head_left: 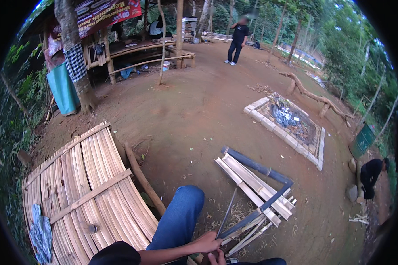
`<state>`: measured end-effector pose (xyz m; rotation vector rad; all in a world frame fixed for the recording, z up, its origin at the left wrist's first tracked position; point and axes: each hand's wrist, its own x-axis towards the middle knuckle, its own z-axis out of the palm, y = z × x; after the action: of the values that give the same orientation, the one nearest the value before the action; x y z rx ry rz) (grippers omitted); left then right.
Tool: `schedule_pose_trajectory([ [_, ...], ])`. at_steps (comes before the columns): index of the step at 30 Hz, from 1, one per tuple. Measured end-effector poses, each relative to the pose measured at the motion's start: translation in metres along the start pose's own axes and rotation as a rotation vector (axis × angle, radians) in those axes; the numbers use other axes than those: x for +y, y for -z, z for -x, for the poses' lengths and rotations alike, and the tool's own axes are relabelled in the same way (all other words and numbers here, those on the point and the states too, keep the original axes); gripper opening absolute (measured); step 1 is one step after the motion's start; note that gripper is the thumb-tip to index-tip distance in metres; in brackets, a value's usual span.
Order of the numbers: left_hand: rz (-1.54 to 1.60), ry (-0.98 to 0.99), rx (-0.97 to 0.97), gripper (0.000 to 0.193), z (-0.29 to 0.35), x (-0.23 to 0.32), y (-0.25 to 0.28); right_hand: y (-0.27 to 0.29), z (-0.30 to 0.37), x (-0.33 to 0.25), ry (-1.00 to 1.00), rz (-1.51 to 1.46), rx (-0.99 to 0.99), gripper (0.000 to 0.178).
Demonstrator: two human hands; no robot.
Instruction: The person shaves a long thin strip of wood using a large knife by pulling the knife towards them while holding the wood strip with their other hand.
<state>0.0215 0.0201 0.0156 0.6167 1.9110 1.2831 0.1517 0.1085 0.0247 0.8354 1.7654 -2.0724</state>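
My left hand (208, 242) reaches in from the lower left, its fingers closed around the low end of a long knife (227, 211). The knife's narrow grey blade points up and away; its handle is hidden. Just below, my right hand (216, 257) shows only a few curled fingers at the lower edge. What they hold, if anything, is hidden. Right of the blade, split bamboo pieces (252, 179) lie on the ground with a dark angled pole (256, 165) across them. Thin bamboo strips (247, 236) and curled shavings lie close to my hands.
A slatted bamboo platform (93, 176) stands at my left, with a cup (88, 227) and crumpled blue cloth (40, 234) on it. Farther off are a brick-edged fire pit (274, 128), a standing person (239, 39), a bent-over person (371, 176), a green drum (362, 141) and a tree (70, 31).
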Motion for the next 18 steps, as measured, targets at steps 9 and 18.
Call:
schedule_pose_trajectory([
  [9, -0.279, -0.138, 0.188, 0.042, -0.003, 0.038, 0.015, 0.038, -0.016, -0.013, 0.204, 0.112, -0.016, 0.039],
  [18, 0.461, 0.006, -0.121, 0.031, 0.0, 0.035, 0.018, 0.144, -0.029, -0.062, 0.913, 0.861, 0.479, 0.049],
])
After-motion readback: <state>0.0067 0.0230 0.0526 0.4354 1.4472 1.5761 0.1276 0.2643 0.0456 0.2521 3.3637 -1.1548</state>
